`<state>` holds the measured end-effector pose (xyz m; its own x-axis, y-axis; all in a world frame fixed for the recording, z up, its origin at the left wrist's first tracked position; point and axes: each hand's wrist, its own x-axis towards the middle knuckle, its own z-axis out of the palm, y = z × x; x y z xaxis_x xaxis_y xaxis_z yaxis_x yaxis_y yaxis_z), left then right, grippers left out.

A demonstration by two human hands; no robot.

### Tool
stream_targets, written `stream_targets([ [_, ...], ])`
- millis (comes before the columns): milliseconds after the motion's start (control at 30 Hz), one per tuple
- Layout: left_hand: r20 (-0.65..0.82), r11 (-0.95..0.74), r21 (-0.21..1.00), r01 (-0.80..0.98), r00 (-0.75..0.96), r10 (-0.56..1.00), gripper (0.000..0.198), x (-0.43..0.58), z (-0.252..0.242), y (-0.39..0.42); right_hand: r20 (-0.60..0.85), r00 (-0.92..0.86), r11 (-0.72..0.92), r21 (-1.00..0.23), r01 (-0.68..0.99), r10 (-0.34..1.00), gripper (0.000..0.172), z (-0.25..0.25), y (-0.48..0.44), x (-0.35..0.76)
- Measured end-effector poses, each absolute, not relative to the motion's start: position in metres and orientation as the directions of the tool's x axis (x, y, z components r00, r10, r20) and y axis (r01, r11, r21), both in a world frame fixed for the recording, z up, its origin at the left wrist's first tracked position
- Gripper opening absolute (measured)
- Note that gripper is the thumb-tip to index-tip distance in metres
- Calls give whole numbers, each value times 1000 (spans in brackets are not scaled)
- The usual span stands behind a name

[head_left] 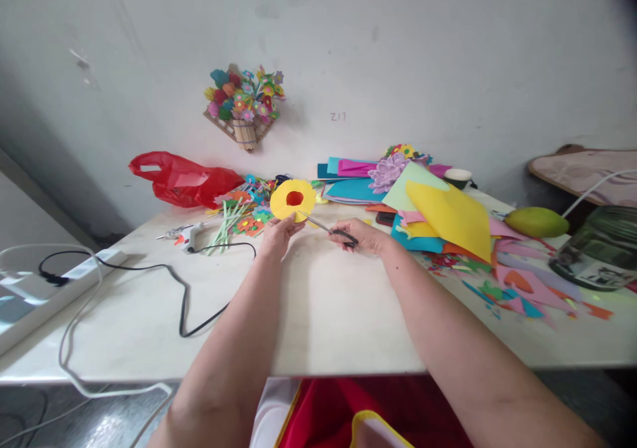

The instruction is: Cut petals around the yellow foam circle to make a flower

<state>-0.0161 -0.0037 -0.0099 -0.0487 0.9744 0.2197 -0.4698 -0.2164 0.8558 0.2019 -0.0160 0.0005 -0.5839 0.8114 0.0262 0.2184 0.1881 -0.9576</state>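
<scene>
A red cloth (pixel 323 415) with yellow trim lies across my lap, below the near edge of the pale table (pixel 348 322). On the left, a white power strip (pixel 97 265) has a black plug in it. Over the table's middle, the fingers of my left hand (pixel 281 237) pinch the near edge of a yellow flower (pixel 294 199) with a red middle. My right hand (pixel 357 235) is clasped around the handles of the scissors (pixel 322 226), whose tips meet the flower's near right edge; I cannot tell whether the blades are parted.

On the right stands a glass jar (pixel 600 245); its black-and-white label is too blurred to read, and I cannot tell what is inside. A green-yellow fruit (pixel 536 222) sits just beside it. Farther off are a lidded cup (pixel 458 178) on the right and a red plastic bag (pixel 186 182) on the left, contents hidden. On the far wall hangs a small basket (pixel 245 135) full of colourful flowers (pixel 243 96); right of it, handwriting (pixel 338 117) reads "217" or "Z17".
</scene>
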Motion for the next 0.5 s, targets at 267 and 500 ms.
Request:
stream_targets([
  [267, 220, -226, 862, -454, -67, 973, 28, -15, -10, -3, 28, -583, 180, -962, 204, 812, 24, 1, -17, 201],
  [500, 224, -229, 854, -467, -67, 972, 26, -15, -10, -4, 38, -575, 193, -958, 212, 817, 25, 0, -17, 200],
])
